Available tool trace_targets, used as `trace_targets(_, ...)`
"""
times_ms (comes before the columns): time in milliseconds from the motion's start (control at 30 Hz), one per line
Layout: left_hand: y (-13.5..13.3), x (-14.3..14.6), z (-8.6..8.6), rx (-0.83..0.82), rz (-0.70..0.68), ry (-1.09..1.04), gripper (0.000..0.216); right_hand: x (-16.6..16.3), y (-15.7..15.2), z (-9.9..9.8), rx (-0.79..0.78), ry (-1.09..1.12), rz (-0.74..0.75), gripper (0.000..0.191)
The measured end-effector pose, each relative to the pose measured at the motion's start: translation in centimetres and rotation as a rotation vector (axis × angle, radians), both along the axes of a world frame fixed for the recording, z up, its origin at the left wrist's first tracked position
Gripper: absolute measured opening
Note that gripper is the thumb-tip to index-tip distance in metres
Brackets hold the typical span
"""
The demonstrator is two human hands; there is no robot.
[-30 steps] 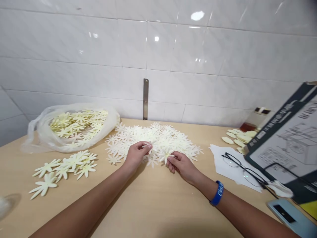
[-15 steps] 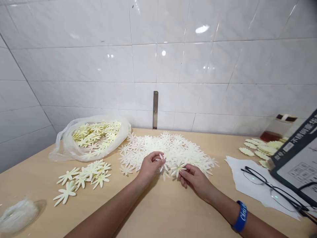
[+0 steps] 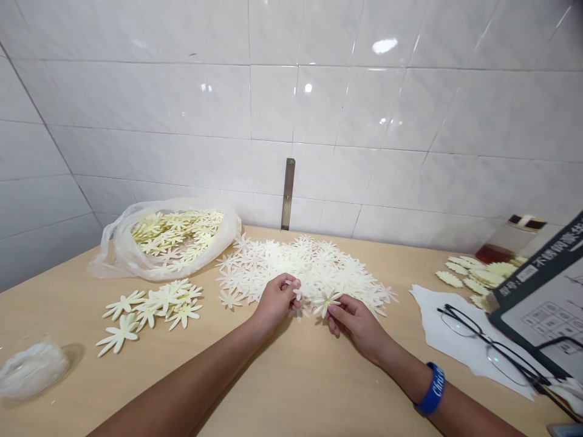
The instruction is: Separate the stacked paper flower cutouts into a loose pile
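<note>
Between the thumb and fingers of my right hand point(image 3: 353, 318) is a pale yellow-green flower cutout point(image 3: 327, 301) with long narrow petals. My left hand point(image 3: 277, 301) pinches a white flower cutout point(image 3: 297, 291), mostly hidden by the fingers. Both hands are close together at the front edge of a wide heap of white flower cutouts point(image 3: 314, 261). Off to the left lies a small group of yellowish flower cutouts point(image 3: 166, 298). Behind that group, an open plastic bag point(image 3: 218, 252) holds many more yellowish ones.
A clump of clear plastic point(image 3: 34, 369) lies at the left front. On the right, black-framed glasses point(image 3: 483, 334) rest on white paper point(image 3: 428, 309) beside a dark printed box point(image 3: 542, 303). Scalloped yellowish pieces point(image 3: 487, 276) and a jar of reddish liquid point(image 3: 510, 240) stand behind.
My left fingers have closed further over the white flower cutout and turned it, so less of it shows. The right hand keeps its flower almost in place. The view has tilted slightly.
</note>
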State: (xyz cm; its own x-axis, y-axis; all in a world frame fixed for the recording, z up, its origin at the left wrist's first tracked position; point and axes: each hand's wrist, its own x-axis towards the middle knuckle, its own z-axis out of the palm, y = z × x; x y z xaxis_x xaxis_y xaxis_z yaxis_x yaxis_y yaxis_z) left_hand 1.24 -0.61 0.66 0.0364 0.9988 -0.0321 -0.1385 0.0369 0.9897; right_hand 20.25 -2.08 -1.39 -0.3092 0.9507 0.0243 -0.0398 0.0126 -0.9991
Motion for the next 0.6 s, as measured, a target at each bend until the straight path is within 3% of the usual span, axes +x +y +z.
trace_targets(133, 0.2, 0.2, -0.4, 0.019, -0.007, 0.031, 0.031, 0.2, -0.4, 0.5, 0.042, 0.040, 0.019, 0.033)
trace_targets(267, 0.1, 0.5, -0.8, 0.006, -0.097, -0.062, 0.033, 0.1, -0.9, 1.1, 0.129, 0.025, 0.071, 0.030)
trace_targets(400, -0.1, 0.6, -0.8, 0.008, -0.083, -0.125, 0.047, 0.3, -0.7, 1.0, 0.185, 0.008, 0.049, 0.028)
trace_targets(533, -0.4, 0.6, -0.5, 0.010, -0.091, -0.007, 0.027, 0.5, -0.4, 0.6, 0.194, -0.018, 0.023, 0.031)
trace_targets(600, -0.5, 0.6, -0.4, 0.009, -0.103, 0.012, 0.028, 0.5, -0.3, 0.6, 0.195, -0.038, 0.024, 0.031)
